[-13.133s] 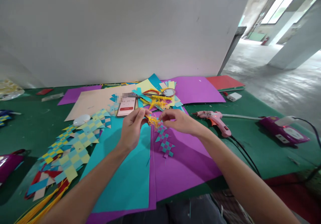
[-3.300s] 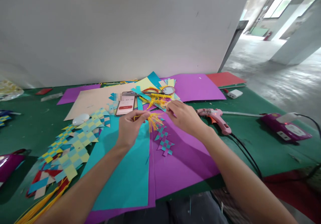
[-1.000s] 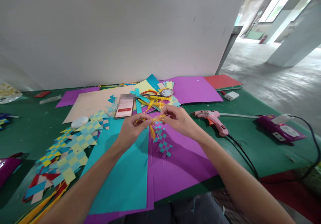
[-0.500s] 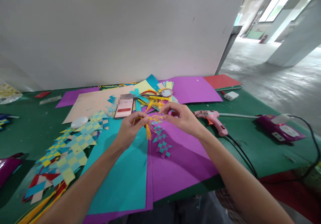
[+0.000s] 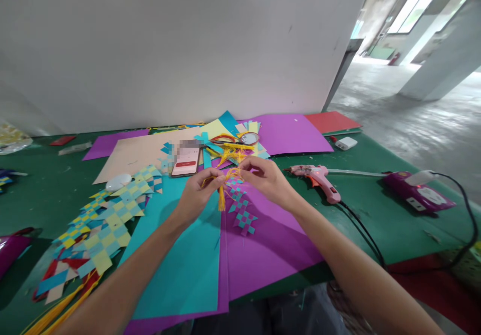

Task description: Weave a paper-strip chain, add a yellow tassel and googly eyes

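Between my hands is a yellow thread tassel [image 5: 221,201], its strands hanging down over the coloured sheets. My left hand [image 5: 199,190] pinches the tassel near its top, with a loop of thread showing by the fingers. Thumb and forefinger of my right hand [image 5: 265,175] close on the loose yellow threads at the tassel's right side. Just below lies a woven strip of purple and teal paper [image 5: 244,216]. Under the hands are a teal sheet [image 5: 176,265] and a purple sheet [image 5: 270,255].
A pink glue gun [image 5: 319,180] lies to the right, its cord near a purple power block [image 5: 417,190]. A phone [image 5: 186,160], scissors [image 5: 224,138] and yellow threads lie behind my hands. Woven yellow and blue strips [image 5: 112,225] spread at left. A white panel [image 5: 169,54] stands behind.
My right hand has moved slightly left and down, closer to my left hand. The threads between the hands are bunched closer together, and the tassel hangs straighter.
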Tool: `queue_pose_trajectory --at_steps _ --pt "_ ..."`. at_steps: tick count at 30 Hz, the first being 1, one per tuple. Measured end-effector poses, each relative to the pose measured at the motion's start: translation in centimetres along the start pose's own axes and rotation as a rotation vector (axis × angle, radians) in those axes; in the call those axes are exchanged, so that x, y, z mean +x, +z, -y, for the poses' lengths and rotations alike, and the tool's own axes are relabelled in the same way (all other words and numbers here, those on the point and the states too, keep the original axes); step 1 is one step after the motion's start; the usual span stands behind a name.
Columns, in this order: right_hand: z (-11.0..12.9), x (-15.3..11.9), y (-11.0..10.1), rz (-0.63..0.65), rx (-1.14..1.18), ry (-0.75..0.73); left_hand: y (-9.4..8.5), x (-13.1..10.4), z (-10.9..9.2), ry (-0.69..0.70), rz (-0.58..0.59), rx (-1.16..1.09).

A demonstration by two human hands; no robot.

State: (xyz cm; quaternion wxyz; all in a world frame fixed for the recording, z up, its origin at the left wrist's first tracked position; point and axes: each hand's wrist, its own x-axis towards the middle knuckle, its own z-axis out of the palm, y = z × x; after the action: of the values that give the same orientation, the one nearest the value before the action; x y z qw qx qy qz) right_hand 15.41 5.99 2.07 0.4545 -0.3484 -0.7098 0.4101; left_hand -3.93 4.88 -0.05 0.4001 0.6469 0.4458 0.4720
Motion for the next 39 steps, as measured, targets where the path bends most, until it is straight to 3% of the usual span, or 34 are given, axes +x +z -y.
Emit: queue_pose_trajectory --at_steps 3,6,9,14,17,24,28,34,39 --pt "0.0 0.2 -0.5 -0.012 0.250 0.127 -0.1 0.0 0.1 0.007 0.006 -0.023" --pt "0.0 0.3 -0.8 -0.018 0.325 0.187 -0.2 0.0 0.2 0.007 0.017 -0.038" --pt "0.2 0.2 -0.9 -0.038 0.206 0.102 -0.1 0.0 0.3 -0.009 0.011 -0.032" --pt "0.2 -0.1 -0.6 -0.025 -0.126 -0.196 0.0 0.1 0.1 -0.022 -0.002 0.024" --pt "-0.5 -0.1 -0.1 -0.048 -0.299 -0.300 0.0 0.0 -0.1 -0.008 0.006 0.065" --pt "-1.1 0.0 0.6 -0.008 -0.335 -0.203 0.2 -0.1 -0.3 0.018 0.035 0.109" --pt "-0.8 -0.1 0.5 -0.054 -0.369 -0.123 0.2 -0.1 0.0 0.012 0.025 0.078" --pt "-1.4 -0.1 0.0 -0.033 -0.650 -0.242 0.0 -0.2 0.1 0.010 -0.123 0.046" --pt "-1.7 -0.1 -0.6 -0.095 -0.826 -0.288 0.1 0.0 -0.1 0.016 -0.159 0.072"
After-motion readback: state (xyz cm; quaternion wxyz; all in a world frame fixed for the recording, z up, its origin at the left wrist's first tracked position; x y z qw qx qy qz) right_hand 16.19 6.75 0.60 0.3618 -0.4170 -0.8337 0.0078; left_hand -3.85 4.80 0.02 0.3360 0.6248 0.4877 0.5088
